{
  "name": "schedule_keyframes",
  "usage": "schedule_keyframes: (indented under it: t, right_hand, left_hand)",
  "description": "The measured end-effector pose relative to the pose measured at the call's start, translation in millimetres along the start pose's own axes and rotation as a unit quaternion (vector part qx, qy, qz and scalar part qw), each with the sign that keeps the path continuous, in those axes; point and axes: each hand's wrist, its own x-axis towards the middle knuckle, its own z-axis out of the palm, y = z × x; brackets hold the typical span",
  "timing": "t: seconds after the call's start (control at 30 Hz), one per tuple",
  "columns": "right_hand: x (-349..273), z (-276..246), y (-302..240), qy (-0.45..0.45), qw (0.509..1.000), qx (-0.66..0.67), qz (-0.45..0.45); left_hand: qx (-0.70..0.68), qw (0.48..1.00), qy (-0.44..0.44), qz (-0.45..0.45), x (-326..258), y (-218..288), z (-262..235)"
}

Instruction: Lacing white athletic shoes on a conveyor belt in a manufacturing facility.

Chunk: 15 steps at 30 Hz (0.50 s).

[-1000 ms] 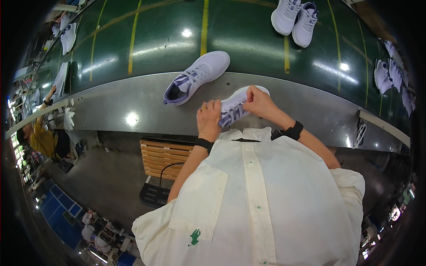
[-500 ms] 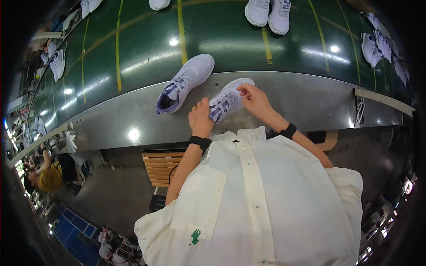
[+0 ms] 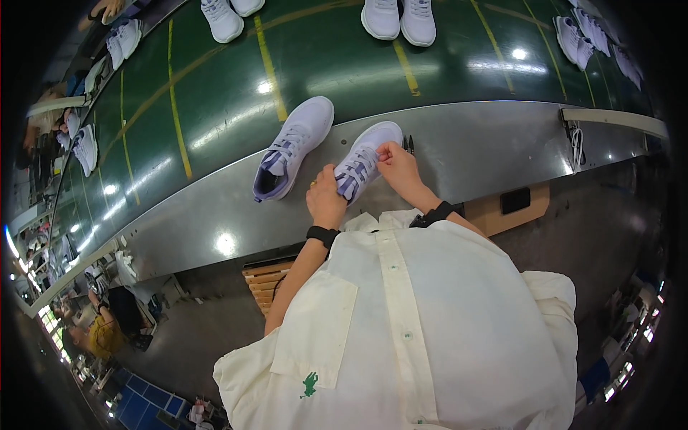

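A pale lilac sneaker (image 3: 367, 155) with purple lacing rests on the steel ledge (image 3: 473, 147) in front of me. My left hand (image 3: 327, 198) grips its heel end and tongue. My right hand (image 3: 398, 165) pinches the laces near the middle of the shoe. Its partner sneaker (image 3: 292, 147) lies just to the left, half on the ledge and half on the green belt (image 3: 322, 64), untouched. Both wrists wear black bands.
More white sneakers sit in pairs on the green conveyor belt at the far side (image 3: 398, 17), the left (image 3: 86, 147) and the right (image 3: 573, 36). A wooden pallet (image 3: 266, 281) lies on the floor below. Another person in yellow (image 3: 100, 335) is at the lower left.
The view has swung, so the belt and shoes sit higher and further left. My hands stay on the same sneaker, working along its laces.
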Motion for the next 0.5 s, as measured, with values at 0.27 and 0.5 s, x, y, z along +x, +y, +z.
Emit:
schedule_keyframes:
  t: [0.27,0.5]
  right_hand:
    - [12,2,-12,-0.037,0.983,-0.160,-0.077]
    - [30,-39,-36,-0.186,0.977,-0.087,0.049]
  left_hand:
    - [0.030,1.000,0.001,-0.005,1,0,1]
    - [0.057,0.998,0.009,-0.029,0,4,0]
